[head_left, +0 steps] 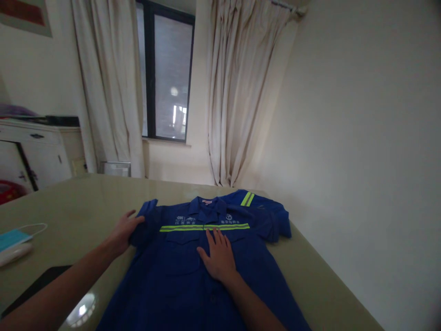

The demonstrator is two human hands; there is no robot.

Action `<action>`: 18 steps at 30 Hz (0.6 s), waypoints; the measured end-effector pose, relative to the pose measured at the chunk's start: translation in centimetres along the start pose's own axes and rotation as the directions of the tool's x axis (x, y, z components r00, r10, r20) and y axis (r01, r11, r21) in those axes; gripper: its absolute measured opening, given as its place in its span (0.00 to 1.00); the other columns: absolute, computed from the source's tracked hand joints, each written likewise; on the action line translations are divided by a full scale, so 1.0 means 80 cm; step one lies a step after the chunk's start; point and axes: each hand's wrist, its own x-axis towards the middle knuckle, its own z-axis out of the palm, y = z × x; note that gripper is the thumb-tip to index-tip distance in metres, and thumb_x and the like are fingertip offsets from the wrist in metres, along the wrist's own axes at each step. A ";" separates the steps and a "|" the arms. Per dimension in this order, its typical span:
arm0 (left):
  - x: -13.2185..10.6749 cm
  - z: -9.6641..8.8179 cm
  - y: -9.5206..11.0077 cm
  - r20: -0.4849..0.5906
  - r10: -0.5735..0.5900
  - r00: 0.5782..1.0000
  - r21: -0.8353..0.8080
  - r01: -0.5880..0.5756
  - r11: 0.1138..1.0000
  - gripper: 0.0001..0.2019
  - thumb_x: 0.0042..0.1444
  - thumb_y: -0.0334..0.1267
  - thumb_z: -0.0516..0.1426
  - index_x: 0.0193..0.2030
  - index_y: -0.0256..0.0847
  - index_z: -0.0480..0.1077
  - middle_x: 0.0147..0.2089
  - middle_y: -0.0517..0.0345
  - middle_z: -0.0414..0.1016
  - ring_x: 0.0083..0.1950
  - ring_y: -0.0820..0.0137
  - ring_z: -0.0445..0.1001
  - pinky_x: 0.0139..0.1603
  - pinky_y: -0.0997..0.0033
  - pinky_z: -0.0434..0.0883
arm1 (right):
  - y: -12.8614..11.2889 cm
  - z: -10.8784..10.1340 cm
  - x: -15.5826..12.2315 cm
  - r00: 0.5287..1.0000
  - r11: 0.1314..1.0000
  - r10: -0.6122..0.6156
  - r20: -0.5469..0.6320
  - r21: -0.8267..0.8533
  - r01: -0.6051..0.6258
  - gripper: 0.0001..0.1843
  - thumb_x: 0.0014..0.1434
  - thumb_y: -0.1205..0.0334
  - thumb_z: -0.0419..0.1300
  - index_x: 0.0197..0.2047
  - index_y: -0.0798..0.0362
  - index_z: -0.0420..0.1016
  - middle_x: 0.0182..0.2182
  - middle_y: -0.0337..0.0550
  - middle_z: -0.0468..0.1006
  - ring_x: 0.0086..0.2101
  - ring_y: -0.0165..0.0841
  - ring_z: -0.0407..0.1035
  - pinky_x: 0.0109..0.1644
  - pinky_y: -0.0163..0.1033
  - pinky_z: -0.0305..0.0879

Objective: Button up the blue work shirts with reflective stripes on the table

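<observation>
A dark blue short-sleeved work shirt (pixel 182 262) lies front side up, collar away from me, with a yellow-green reflective stripe and white lettering across its chest. At its left sleeve, my left hand (pixel 124 233) is closed on the sleeve's edge; some fingers are hidden by the cloth. My right hand (pixel 219 257) rests flat on the shirt's middle just below the stripe, fingers spread. Another blue garment (pixel 275 214) with a reflective stripe lies partly under the shirt at the far right.
The shirt lies on a glossy greenish table (pixel 113 193). To the left are a blue face mask (pixel 14 239), a whitish rounded object (pixel 15 253) and a dark flat object (pixel 37 285). A wall (pixel 379 184) runs along the right; curtains (pixel 237 92) hang behind.
</observation>
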 end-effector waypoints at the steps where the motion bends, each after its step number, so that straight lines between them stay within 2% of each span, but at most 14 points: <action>1: -0.004 0.002 0.007 -0.020 0.026 0.999 -0.009 -0.026 1.000 0.39 0.50 0.24 0.60 0.71 0.39 0.57 0.38 0.53 0.80 0.23 0.72 0.74 0.24 0.73 0.73 | -0.003 0.001 -0.003 1.000 1.000 -0.008 0.001 0.005 0.008 0.39 0.68 0.35 0.47 0.75 0.46 0.54 0.74 0.47 0.52 0.72 0.44 0.44 0.74 0.55 0.41; 3: -0.018 0.011 0.020 -0.043 0.109 0.993 -0.025 -0.110 0.994 0.42 0.51 0.25 0.58 0.73 0.45 0.52 0.40 0.56 0.79 0.23 0.74 0.73 0.24 0.76 0.72 | -0.007 0.000 -0.006 1.000 1.000 -0.013 0.003 0.011 0.013 0.39 0.68 0.35 0.47 0.74 0.46 0.55 0.74 0.46 0.52 0.72 0.44 0.44 0.74 0.55 0.41; 4: -0.029 0.020 0.025 -0.002 0.167 0.986 -0.028 -0.167 0.986 0.43 0.52 0.26 0.58 0.74 0.47 0.50 0.41 0.56 0.80 0.25 0.74 0.74 0.26 0.75 0.73 | -0.008 -0.001 -0.006 1.000 1.000 -0.012 0.001 0.015 0.012 0.39 0.68 0.35 0.47 0.74 0.46 0.55 0.74 0.46 0.53 0.72 0.45 0.45 0.74 0.55 0.41; 5: -0.042 0.030 0.029 0.092 0.233 0.968 -0.026 -0.231 0.973 0.44 0.52 0.28 0.59 0.75 0.47 0.48 0.44 0.55 0.80 0.28 0.72 0.76 0.29 0.74 0.75 | -0.008 -0.003 -0.006 1.000 1.000 -0.009 -0.002 0.020 0.009 0.38 0.68 0.36 0.48 0.74 0.46 0.56 0.73 0.46 0.54 0.72 0.45 0.46 0.73 0.55 0.42; 6: -0.058 0.040 0.032 0.245 0.296 0.923 -0.018 -0.301 0.953 0.43 0.52 0.31 0.60 0.74 0.47 0.49 0.47 0.54 0.81 0.33 0.69 0.79 0.33 0.71 0.77 | -0.007 -0.005 -0.006 1.000 1.000 -0.009 -0.005 0.028 0.009 0.37 0.68 0.36 0.49 0.73 0.46 0.58 0.73 0.46 0.55 0.71 0.46 0.47 0.73 0.56 0.43; 7: -0.075 0.051 0.032 0.424 0.346 0.837 -0.002 -0.382 0.924 0.41 0.53 0.35 0.61 0.74 0.47 0.52 0.50 0.51 0.80 0.38 0.66 0.80 0.39 0.68 0.79 | -0.005 -0.007 -0.005 1.000 0.999 -0.012 -0.008 0.039 0.012 0.36 0.68 0.37 0.49 0.73 0.46 0.59 0.72 0.46 0.56 0.71 0.46 0.48 0.73 0.55 0.44; 8: -0.093 0.060 0.030 0.573 0.380 0.726 0.031 -0.483 0.875 0.38 0.54 0.39 0.62 0.72 0.46 0.56 0.54 0.50 0.79 0.44 0.64 0.80 0.45 0.65 0.78 | -0.003 -0.009 -0.004 1.000 0.998 -0.020 -0.014 0.053 0.020 0.35 0.68 0.39 0.50 0.72 0.46 0.61 0.72 0.47 0.58 0.70 0.47 0.50 0.73 0.55 0.46; 9: -0.109 0.066 0.026 0.678 0.397 0.619 0.072 -0.593 0.802 0.35 0.56 0.42 0.61 0.70 0.46 0.59 0.58 0.49 0.78 0.48 0.62 0.79 0.50 0.63 0.77 | 0.000 -0.010 -0.003 0.999 0.997 -0.027 -0.023 0.069 0.028 0.34 0.68 0.40 0.51 0.71 0.46 0.63 0.71 0.47 0.60 0.70 0.47 0.52 0.72 0.54 0.47; 10: -0.123 0.070 0.019 0.751 0.390 0.532 0.115 -0.688 0.717 0.31 0.59 0.45 0.59 0.69 0.47 0.62 0.60 0.49 0.76 0.51 0.62 0.78 0.55 0.61 0.75 | 0.003 -0.011 -0.003 0.999 0.996 -0.033 -0.035 0.086 0.036 0.32 0.68 0.42 0.51 0.70 0.46 0.65 0.70 0.47 0.62 0.69 0.47 0.54 0.72 0.54 0.49; 11: -0.134 0.071 0.010 0.790 0.379 0.482 0.164 -0.762 0.627 0.28 0.61 0.47 0.57 0.68 0.47 0.63 0.62 0.50 0.75 0.54 0.62 0.77 0.58 0.59 0.73 | 0.005 -0.011 -0.002 0.998 0.994 -0.034 -0.048 0.103 0.039 0.30 0.68 0.44 0.52 0.68 0.47 0.68 0.69 0.48 0.64 0.68 0.46 0.56 0.72 0.53 0.51; 12: -0.141 0.068 -0.001 0.805 0.370 0.464 0.221 -0.813 0.539 0.26 0.63 0.47 0.55 0.68 0.47 0.63 0.64 0.50 0.73 0.56 0.61 0.76 0.62 0.58 0.71 | 0.007 -0.010 -0.001 0.998 0.992 -0.032 -0.062 0.120 0.039 0.28 0.68 0.46 0.52 0.66 0.46 0.70 0.67 0.48 0.66 0.67 0.46 0.58 0.71 0.52 0.53; 13: -0.145 0.061 -0.013 0.800 0.366 0.476 0.292 -0.841 0.456 0.26 0.64 0.46 0.53 0.68 0.47 0.63 0.65 0.50 0.72 0.60 0.60 0.74 0.65 0.55 0.68 | 0.009 -0.009 -0.001 0.997 0.991 -0.025 -0.075 0.133 0.035 0.26 0.68 0.48 0.52 0.65 0.46 0.72 0.66 0.47 0.68 0.66 0.45 0.60 0.70 0.52 0.54; 16: -0.140 0.026 -0.053 0.694 0.378 0.612 0.563 -0.789 0.244 0.33 0.59 0.44 0.55 0.71 0.42 0.58 0.72 0.46 0.63 0.70 0.50 0.63 0.70 0.42 0.60 | 0.012 -0.005 0.001 0.995 0.988 -0.015 -0.094 0.150 0.029 0.23 0.68 0.52 0.52 0.62 0.46 0.74 0.64 0.47 0.71 0.65 0.44 0.62 0.70 0.53 0.56; 18: -0.133 -0.006 -0.077 0.633 0.363 0.684 0.674 -0.717 0.178 0.40 0.55 0.44 0.57 0.74 0.38 0.53 0.74 0.42 0.58 0.72 0.46 0.60 0.70 0.40 0.60 | 0.011 -0.005 0.002 0.995 0.988 -0.019 -0.095 0.154 0.034 0.24 0.68 0.53 0.52 0.63 0.48 0.73 0.64 0.48 0.71 0.65 0.45 0.62 0.70 0.53 0.55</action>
